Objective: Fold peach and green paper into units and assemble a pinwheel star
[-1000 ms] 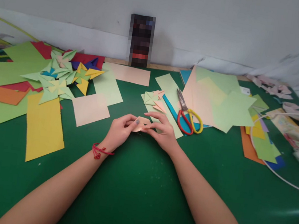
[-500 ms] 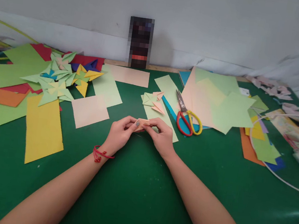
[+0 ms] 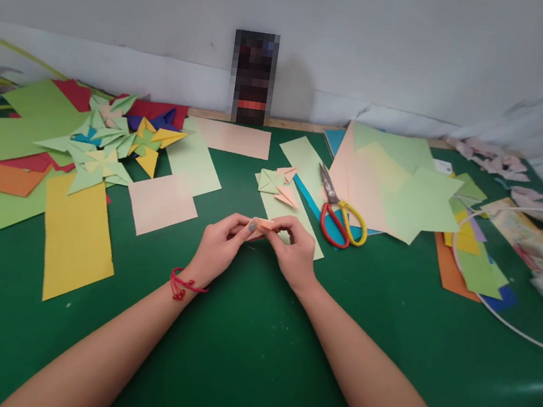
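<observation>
A small folded piece of peach paper (image 3: 263,223) is pinched between my two hands, just above the green table. My left hand (image 3: 222,244) grips its left side, thumb on top; a red cord bracelet circles that wrist. My right hand (image 3: 294,252) pinches the right side between thumb and fingers. Much of the paper is hidden by the fingers. Just beyond it, a folded green-and-peach origami piece (image 3: 279,183) lies on a pale green strip (image 3: 293,223). Scissors (image 3: 335,208) with one red and one yellow handle lie to the right, blades pointing away.
Several folded paper stars (image 3: 101,164) sit on coloured sheets at the left, near a yellow sheet (image 3: 77,241). A peach rectangle (image 3: 162,204) lies nearer the middle. Pale green and peach sheets (image 3: 411,205) spread at right, beside a white cable (image 3: 510,327). A blurred upright device (image 3: 253,81) leans on the wall.
The peach paper's right part has shifted slightly, now showing a darker folded edge by my right thumb. Both hands stay pinched on it in nearly the same place.
</observation>
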The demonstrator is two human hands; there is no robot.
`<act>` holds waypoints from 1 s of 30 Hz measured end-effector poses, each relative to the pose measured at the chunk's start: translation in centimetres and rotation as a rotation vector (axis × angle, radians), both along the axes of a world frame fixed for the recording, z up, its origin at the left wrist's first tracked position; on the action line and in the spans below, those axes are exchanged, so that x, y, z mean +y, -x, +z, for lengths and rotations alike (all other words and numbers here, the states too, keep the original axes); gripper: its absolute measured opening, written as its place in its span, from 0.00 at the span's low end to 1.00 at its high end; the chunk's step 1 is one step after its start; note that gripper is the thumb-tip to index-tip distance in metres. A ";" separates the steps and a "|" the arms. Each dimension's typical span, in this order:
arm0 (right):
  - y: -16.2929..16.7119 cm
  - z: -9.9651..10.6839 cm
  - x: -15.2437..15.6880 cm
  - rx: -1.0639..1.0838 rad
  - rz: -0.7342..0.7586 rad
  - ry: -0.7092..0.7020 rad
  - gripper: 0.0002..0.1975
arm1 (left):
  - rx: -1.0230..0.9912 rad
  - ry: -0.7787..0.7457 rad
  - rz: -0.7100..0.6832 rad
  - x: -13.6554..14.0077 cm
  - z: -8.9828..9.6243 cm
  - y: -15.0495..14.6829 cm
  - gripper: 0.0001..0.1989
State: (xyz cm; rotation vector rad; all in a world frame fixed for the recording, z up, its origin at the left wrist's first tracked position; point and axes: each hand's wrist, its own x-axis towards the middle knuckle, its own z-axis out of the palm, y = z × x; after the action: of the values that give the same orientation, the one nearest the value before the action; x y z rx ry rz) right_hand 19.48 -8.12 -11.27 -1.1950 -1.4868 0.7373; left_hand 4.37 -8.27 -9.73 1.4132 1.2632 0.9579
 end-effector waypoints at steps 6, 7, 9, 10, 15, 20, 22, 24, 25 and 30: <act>0.0 0.0 0.0 0.014 -0.018 0.013 0.04 | 0.041 0.017 -0.033 0.0 -0.1 0.0 0.12; 0.0 0.0 0.0 0.016 -0.015 0.015 0.04 | 0.049 0.014 -0.024 -0.1 -0.2 0.0 0.12; 0.1 0.0 -0.1 0.022 -0.010 0.020 0.05 | 0.039 0.017 -0.013 -0.1 -0.3 0.1 0.12; 0.2 0.0 -0.1 0.029 -0.011 0.025 0.05 | 0.026 0.022 -0.011 -0.1 -0.3 0.1 0.11; 0.3 0.0 0.2 0.167 0.039 0.108 0.16 | -0.042 0.043 0.001 -0.2 -0.2 0.0 0.10; -0.2 0.4 0.4 0.062 0.199 0.179 0.08 | -0.060 0.062 0.006 -0.2 -0.3 0.0 0.10; -0.2 0.5 0.4 0.046 0.176 0.167 0.10 | -0.077 0.067 0.000 -0.2 -0.2 0.0 0.10; -0.2 0.5 0.4 0.066 0.146 0.159 0.11 | -0.087 0.075 -0.010 -0.1 -0.2 -0.1 0.11; -0.2 0.5 0.4 0.084 0.129 0.162 0.11 | -0.087 0.081 -0.018 -0.1 -0.2 -0.1 0.11; -0.2 0.2 0.8 0.174 0.072 0.221 0.14 | -0.073 0.091 -0.055 0.1 -0.1 0.0 0.10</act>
State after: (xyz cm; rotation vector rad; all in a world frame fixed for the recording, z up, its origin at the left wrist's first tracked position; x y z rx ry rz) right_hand 19.73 -7.36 -11.09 -1.2121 -1.3352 1.0493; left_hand 4.42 -8.22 -9.78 1.3247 1.1935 0.8959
